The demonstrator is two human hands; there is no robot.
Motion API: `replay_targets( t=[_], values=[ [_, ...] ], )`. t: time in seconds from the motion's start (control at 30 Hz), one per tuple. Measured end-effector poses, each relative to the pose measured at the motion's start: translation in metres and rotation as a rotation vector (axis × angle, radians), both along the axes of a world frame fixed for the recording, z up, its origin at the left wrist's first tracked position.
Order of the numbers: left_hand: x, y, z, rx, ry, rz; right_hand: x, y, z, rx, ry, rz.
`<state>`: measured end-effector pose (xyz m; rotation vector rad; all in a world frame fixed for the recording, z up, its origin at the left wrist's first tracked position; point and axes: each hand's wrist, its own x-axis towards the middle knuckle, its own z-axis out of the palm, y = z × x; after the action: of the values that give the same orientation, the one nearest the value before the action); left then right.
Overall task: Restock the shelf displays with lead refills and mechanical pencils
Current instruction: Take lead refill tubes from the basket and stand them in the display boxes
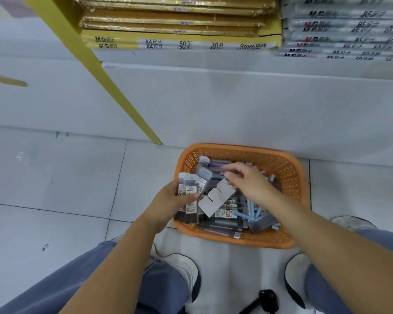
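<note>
**Both hands at the basket, left one loaded**

Down on the floor tiles sits the orange basket [236,148], at about five o'clock from the middle of the view, tight against the white shelf base [236,105]. It is packed with clear packets and, at its four o'clock side, a cluster of blue pencils [252,211].

The left hand [168,203] is over the basket's nine o'clock rim, fingers and thumb wrapped round a stack of refill packets [187,189], labels facing up.

The right hand [246,181] reaches in from four o'clock, fingers bent toward packets at the basket's twelve o'clock end. Whether it has hold of one, I cannot tell.

A grey card [218,198] lies tilted between the two hands.

Up at twelve o'clock, yellow paper packs [182,39] are stacked on the shelf, with grey packs [340,30] beside them at one o'clock.
</note>
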<state>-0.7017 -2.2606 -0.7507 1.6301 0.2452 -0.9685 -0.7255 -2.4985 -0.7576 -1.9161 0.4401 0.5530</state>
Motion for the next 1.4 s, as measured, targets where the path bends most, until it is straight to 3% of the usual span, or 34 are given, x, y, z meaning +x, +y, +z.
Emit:
replay_targets(
  t=[0.07, 0.2, 0.4, 0.67, 0.87, 1.1, 1.23, 1.33, 1.4],
  values=[
    [-0.005, 0.012, -0.002, -0.016, 0.040, 0.111, -0.003, -0.004, -0.018, -0.260, -0.054, 0.188],
    [-0.009, 0.027, -0.006, -0.010, 0.058, 0.211, -0.011, 0.005, -0.049, -0.485, -0.062, 0.450],
    [-0.006, 0.027, -0.006, -0.029, 0.061, 0.189, -0.020, 0.003, -0.067, -0.467, -0.102, 0.269],
    [-0.014, 0.023, -0.005, 0.004, 0.051, 0.198, -0.026, 0.001, -0.067, -0.466, 0.009, 0.412],
    [-0.019, 0.025, -0.011, 0.019, 0.060, 0.191, -0.025, -0.012, -0.046, -0.266, 0.005, 0.061],
    [-0.019, 0.025, -0.018, 0.023, 0.043, 0.211, -0.039, -0.068, -0.028, -0.573, -0.086, -0.261],
    [-0.022, 0.028, -0.018, 0.032, 0.051, 0.206, -0.039, -0.065, -0.028, -0.670, -0.050, -0.228],
    [-0.021, 0.032, -0.015, 0.031, 0.047, 0.224, -0.046, -0.048, -0.024, -0.825, -0.217, -0.106],
    [-0.019, 0.034, -0.013, 0.027, 0.044, 0.232, -0.048, -0.026, -0.024, -0.627, -0.201, 0.003]
  ],
)
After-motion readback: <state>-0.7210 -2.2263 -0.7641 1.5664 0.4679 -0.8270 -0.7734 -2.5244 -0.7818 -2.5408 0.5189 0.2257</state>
